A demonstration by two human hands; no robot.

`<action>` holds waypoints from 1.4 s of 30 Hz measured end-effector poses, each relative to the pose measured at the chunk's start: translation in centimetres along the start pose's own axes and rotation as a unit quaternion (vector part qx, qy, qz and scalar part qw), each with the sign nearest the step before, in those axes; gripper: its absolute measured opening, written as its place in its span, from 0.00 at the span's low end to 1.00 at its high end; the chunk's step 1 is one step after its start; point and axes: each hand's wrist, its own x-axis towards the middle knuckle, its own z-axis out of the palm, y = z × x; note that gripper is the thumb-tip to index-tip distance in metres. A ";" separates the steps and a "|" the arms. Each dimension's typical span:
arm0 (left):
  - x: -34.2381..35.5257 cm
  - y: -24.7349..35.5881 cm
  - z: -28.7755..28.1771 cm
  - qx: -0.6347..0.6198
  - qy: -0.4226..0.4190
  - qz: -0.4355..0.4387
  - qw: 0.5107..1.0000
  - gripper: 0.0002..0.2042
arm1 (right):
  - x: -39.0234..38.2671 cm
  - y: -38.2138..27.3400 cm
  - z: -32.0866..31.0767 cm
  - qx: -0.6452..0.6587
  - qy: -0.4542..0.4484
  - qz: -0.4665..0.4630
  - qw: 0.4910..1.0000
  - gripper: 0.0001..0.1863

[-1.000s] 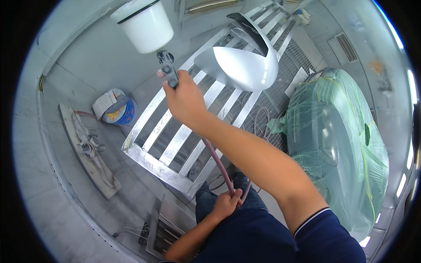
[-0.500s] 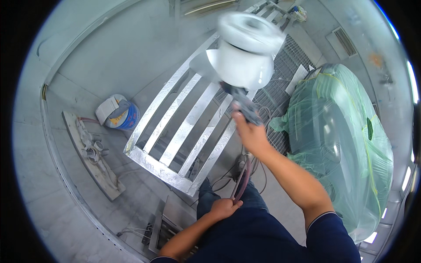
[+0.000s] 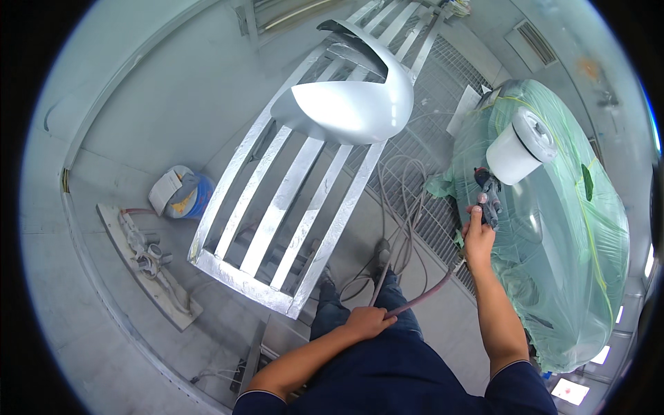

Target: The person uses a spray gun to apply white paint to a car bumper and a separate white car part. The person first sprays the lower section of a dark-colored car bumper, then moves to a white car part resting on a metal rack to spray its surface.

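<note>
My right hand (image 3: 479, 234) is closed around the grip of a spray gun (image 3: 490, 197), whose white paint cup (image 3: 520, 146) stands on top, tilted to the right. The gun is held out at the right, over the masked car. A reddish air hose (image 3: 430, 293) runs from the gun down to my left hand (image 3: 370, 323), which is closed on it in front of my waist. A curved silver body panel (image 3: 360, 111), which looks like a bumper cover, rests on the slatted, foil-wrapped rack (image 3: 278, 204) ahead of me. Neither hand touches the panel.
A car covered in green masking film (image 3: 560, 228) stands close at the right. Loose hose loops (image 3: 408, 200) lie on the floor and grating (image 3: 439, 93) by my feet. To the left are a blue bucket (image 3: 200, 197) and a board with pipe fittings (image 3: 149, 266).
My right hand has swung the spray gun from over the panel out to the right, so the panel now shows fully. My left hand keeps its hold on the hose.
</note>
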 end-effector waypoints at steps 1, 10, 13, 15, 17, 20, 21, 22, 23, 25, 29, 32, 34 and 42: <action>0.0 -0.3 0.2 0.001 0.008 -0.002 1.000 0.25 | 0.1 -0.3 -0.1 -0.013 0.017 -0.002 1.000 0.16; -1.9 -5.0 1.5 -0.052 0.069 -0.044 0.995 0.24 | -5.2 -11.6 11.4 0.051 -0.167 -0.197 0.965 0.13; -2.7 -4.4 0.3 -0.128 0.125 -0.066 0.982 0.23 | -6.8 -17.5 16.4 0.113 -0.300 -0.158 0.934 0.15; -2.7 -4.0 -0.5 -0.187 0.157 -0.077 0.967 0.23 | -7.2 -20.1 20.7 0.048 -0.297 -0.191 0.934 0.18; -2.8 -4.0 -1.4 -0.238 0.181 -0.087 0.950 0.24 | -8.2 -24.0 23.8 0.031 -0.332 -0.187 0.924 0.21; -2.5 -3.5 -3.2 -0.324 0.260 -0.017 0.910 0.25 | -8.1 -25.7 29.0 0.060 -0.373 -0.232 0.896 0.24; -2.4 -3.3 -3.9 -0.326 0.262 -0.014 0.908 0.25 | -7.5 -26.0 29.9 0.041 -0.364 -0.244 0.898 0.24; -2.2 -3.0 -4.5 -0.328 0.264 -0.012 0.907 0.26 | -6.7 -26.3 30.7 0.022 -0.355 -0.256 0.899 0.24; -2.2 -2.7 -5.1 -0.330 0.267 -0.012 0.905 0.26 | -6.2 -27.0 31.0 0.005 -0.348 -0.266 0.899 0.24; -2.2 -1.8 -6.3 -0.317 0.261 -0.001 0.912 0.26 | -4.4 -27.7 30.5 -0.042 -0.335 -0.242 0.910 0.24; -2.2 0.5 -7.7 -0.274 0.206 -0.010 0.940 0.26 | 0.2 -27.1 26.3 -0.039 -0.344 -0.163 0.924 0.25; -2.1 0.6 -7.3 -0.150 0.231 0.012 0.961 0.25 | 1.3 -26.5 20.1 -0.009 -0.380 -0.108 0.919 0.23; -1.8 0.8 -6.8 -0.113 0.219 0.023 0.969 0.25 | 2.5 -24.7 15.9 0.016 -0.406 -0.027 0.913 0.19; 0.2 0.8 -4.8 0.005 0.110 -0.046 0.993 0.22 | 4.8 -13.0 5.6 0.226 -0.340 0.110 0.906 0.13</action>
